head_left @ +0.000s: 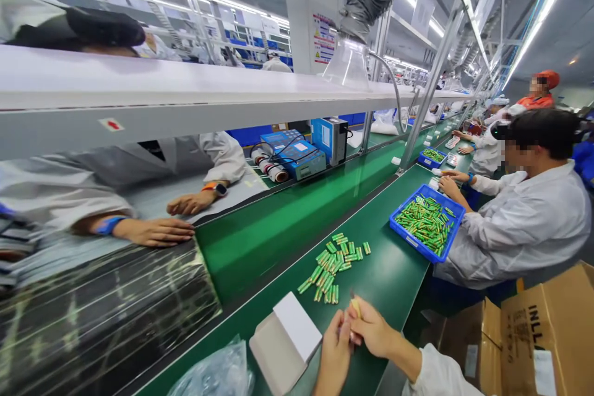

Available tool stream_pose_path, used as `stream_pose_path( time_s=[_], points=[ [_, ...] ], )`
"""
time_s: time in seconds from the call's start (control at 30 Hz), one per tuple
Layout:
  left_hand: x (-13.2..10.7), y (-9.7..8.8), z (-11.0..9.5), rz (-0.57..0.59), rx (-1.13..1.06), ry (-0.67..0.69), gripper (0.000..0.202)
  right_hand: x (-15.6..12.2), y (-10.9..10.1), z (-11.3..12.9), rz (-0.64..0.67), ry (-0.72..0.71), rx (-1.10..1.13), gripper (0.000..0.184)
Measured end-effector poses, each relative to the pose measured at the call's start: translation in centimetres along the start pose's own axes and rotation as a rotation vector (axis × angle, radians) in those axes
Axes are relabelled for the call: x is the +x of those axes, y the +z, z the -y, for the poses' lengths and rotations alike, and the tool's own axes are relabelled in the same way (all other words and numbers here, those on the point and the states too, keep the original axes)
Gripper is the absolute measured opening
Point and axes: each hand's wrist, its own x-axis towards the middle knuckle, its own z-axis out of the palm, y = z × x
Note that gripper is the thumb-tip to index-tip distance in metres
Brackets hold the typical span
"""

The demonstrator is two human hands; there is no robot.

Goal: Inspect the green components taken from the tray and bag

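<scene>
My left hand [338,343] and my right hand [374,329] meet over the near edge of the green bench, their fingertips pressed together. Both are closed, and whatever lies between the fingers is mostly hidden. A small yellow piece [356,306] shows at my right fingers; I cannot tell if it is held or worn. Just beyond my hands, a loose group of green batteries [330,265] lies on the bench. Left of my left hand stands an open white cardboard box [281,346], its flap raised. Beside that box is a crumpled clear plastic bag [216,374].
A blue crate [403,236] full of green batteries sits at the bench's right edge, near a seated co-worker [524,210]. Cardboard cartons [547,328] stand at lower right. Across the green belt [260,229], another person's hands [158,232] rest below a white shelf [185,96].
</scene>
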Motion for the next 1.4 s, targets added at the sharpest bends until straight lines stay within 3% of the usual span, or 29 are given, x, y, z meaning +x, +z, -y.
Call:
stream_pose_path(
  time_s=[0.2,0.23,0.3,0.4,0.47,0.57,0.7,0.83,1.07,1.17,1.4],
  points=[
    [0.8,-1.3,0.3,0.003,0.004,0.080,0.069,2.1,-2.0,1.2,0.201,0.032,-0.055,0.046],
    [0.9,-1.4,0.6,0.016,-0.046,0.061,0.068,2.7,-2.4,1.0,0.168,0.034,-0.045,0.049],
    [1.2,-1.4,1.2,0.054,-0.172,0.011,0.066,4.2,-3.0,0.5,-0.036,-0.018,-0.105,0.052],
    [1.4,-1.2,2.1,0.142,-0.301,-0.058,0.067,6.3,-3.4,-0.4,-0.343,-0.162,-0.449,0.038],
    [1.3,-1.0,2.3,0.203,-0.305,-0.108,0.068,7.4,-3.4,-0.9,-0.371,-0.227,-0.715,0.021],
    [1.0,-0.7,1.7,0.262,-0.268,-0.185,0.069,8.4,-2.9,-1.7,-0.343,-0.229,-0.964,0.037],
    [0.6,-0.6,0.3,0.269,-0.279,-0.190,0.068,9.0,-2.3,-2.3,-0.359,-0.205,-1.105,0.037],
    [0.3,-0.6,-0.1,0.263,-0.318,-0.145,0.068,8.6,-2.4,-2.4,-0.393,-0.256,-1.115,0.029],
    [-0.3,-0.2,-0.4,0.250,-0.322,-0.129,0.058,7.2,-3.1,-3.6,-0.364,-0.336,-1.029,0.032],
    [-0.4,-0.3,-0.9,0.226,-0.294,-0.158,0.071,7.2,-3.4,-3.9,-0.416,-0.285,-0.926,0.036],
    [-0.1,-0.4,-1.3,0.094,-0.272,-0.114,0.071,4.9,-3.6,-2.6,-0.579,-0.267,-0.519,0.029]
  ],
)
